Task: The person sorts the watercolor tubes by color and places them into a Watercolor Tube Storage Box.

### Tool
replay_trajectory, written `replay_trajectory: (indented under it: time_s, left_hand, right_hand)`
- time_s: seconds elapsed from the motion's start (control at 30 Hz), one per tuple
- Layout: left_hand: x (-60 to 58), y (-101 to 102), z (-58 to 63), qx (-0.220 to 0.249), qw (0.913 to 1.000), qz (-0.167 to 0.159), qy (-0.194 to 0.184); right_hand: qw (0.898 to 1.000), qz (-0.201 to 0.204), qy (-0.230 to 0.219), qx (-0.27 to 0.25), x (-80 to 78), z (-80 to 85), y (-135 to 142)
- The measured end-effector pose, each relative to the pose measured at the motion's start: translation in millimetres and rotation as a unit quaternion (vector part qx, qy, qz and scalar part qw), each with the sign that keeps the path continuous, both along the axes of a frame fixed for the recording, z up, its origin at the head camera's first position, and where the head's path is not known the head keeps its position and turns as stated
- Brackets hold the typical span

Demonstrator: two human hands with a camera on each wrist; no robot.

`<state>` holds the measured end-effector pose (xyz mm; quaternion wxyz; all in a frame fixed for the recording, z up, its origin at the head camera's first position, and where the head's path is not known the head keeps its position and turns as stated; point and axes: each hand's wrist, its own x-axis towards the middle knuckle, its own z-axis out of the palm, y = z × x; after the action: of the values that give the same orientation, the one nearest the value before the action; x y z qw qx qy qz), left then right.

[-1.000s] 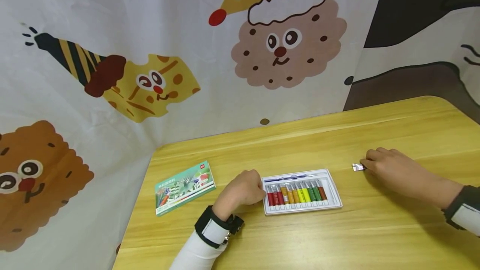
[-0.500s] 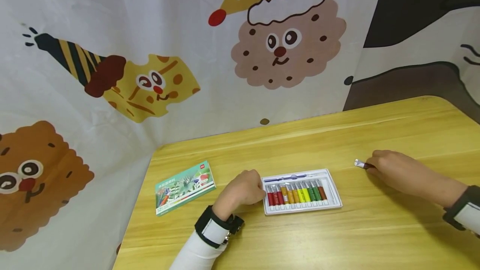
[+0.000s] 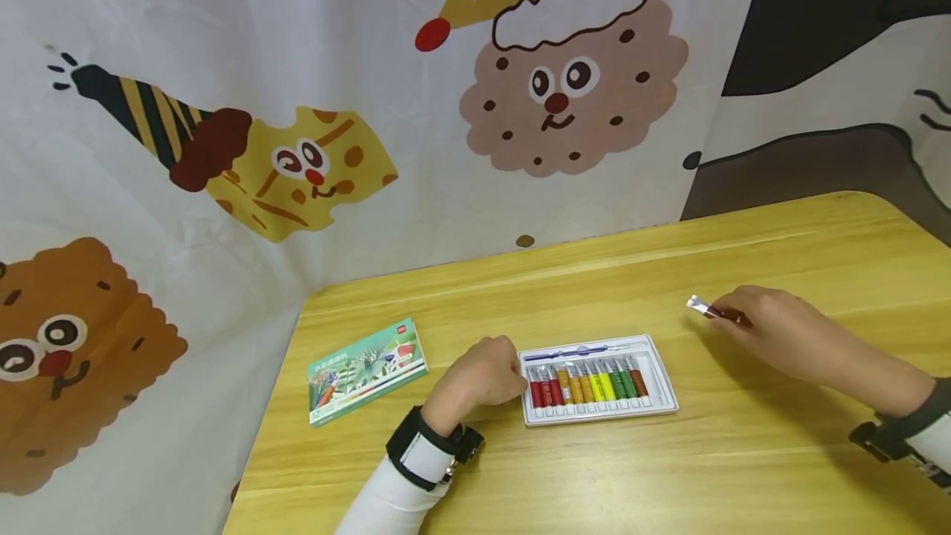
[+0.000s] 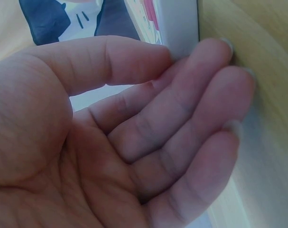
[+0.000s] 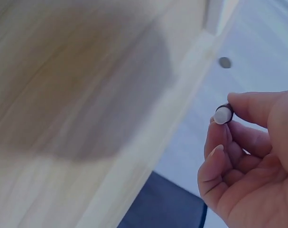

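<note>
My right hand point(image 3: 776, 330) is raised a little over the table, to the right of the paint tray. It pinches a dark brown paint tube point(image 3: 704, 308) between thumb and fingers, the silvery crimped end pointing left. The tube's white cap point(image 5: 223, 115) faces the camera in the right wrist view. At the left side of the white tray point(image 3: 663, 386), my left hand point(image 3: 484, 374) holds the edge with thumb and curled fingers. Inside lie several paint tubes point(image 3: 587, 386) in a row, from red through yellow and green to brown, below a blue paintbrush point(image 3: 566, 352).
A green paint box point(image 3: 367, 373) with printed flowers lies flat on the left of the wooden table point(image 3: 594, 477). A cloth with cartoon figures point(image 3: 431, 205) hangs along the table's back edge. To the right of the tray is bare wood.
My right hand has lifted and turned the brown tube, its crimped end now shifted up and left. My left hand and the tray have stayed put.
</note>
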<state>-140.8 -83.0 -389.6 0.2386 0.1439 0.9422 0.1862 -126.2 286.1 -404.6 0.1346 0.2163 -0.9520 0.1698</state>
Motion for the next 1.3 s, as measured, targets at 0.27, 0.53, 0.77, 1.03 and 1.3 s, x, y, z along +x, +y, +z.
replay_trajectory:
  time_s: [0.27,0.53,0.77,1.03,1.3]
  left_hand:
    - [0.1,-0.3,0.1,-0.005,1.0,-0.003,-0.001]
    - [-0.9,-0.4,0.0,0.001,1.0,-0.003,0.0]
    - [-0.9,-0.2,-0.2,0.005,1.0,-0.006,0.0]
    - [-2.4,-1.0,-3.0,0.004,0.9999,-0.011,0.008]
    - [-2.3,-1.1,-3.6,0.005,0.9999,-0.01,0.004]
  right_hand:
    - [0.993,-0.038,-0.085,-0.068,9.8,14.7,-20.5]
    - [0.984,-0.052,-0.127,-0.112,19.1,14.0,-40.8]
    - [0.974,-0.048,-0.177,-0.132,28.7,8.1,-59.2]
    - [0.975,-0.028,-0.182,-0.121,35.2,-1.5,-75.0]
    - [0.973,-0.044,-0.205,-0.093,32.4,-4.2,-84.0]
